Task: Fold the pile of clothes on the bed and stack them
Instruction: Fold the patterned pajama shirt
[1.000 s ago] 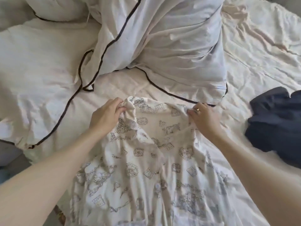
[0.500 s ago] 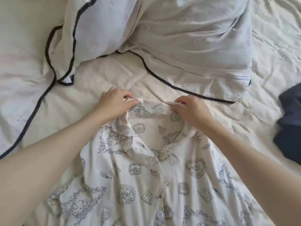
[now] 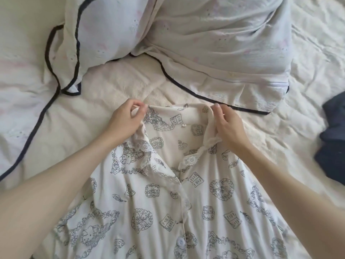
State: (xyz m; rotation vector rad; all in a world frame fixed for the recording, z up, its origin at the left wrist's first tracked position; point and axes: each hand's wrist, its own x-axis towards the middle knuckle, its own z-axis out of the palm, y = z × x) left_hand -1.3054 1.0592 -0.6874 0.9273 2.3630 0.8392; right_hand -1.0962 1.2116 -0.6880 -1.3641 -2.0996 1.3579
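My left hand (image 3: 124, 122) and right hand (image 3: 228, 126) each pinch an end of the collar (image 3: 188, 111) of the printed shirt (image 3: 186, 199), which lies front-up on the bed (image 3: 130, 86) at centre frame. Since a second ago I have moved from bunched fabric to the collar and pulled it taut and straight, so the shirt looks squared for folding. A dark garment (image 3: 334, 146) waits at the right edge.

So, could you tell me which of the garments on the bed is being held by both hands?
The printed button-up pyjama shirt, pinched at its collar by the left hand and right hand; the dark navy garment lies untouched.
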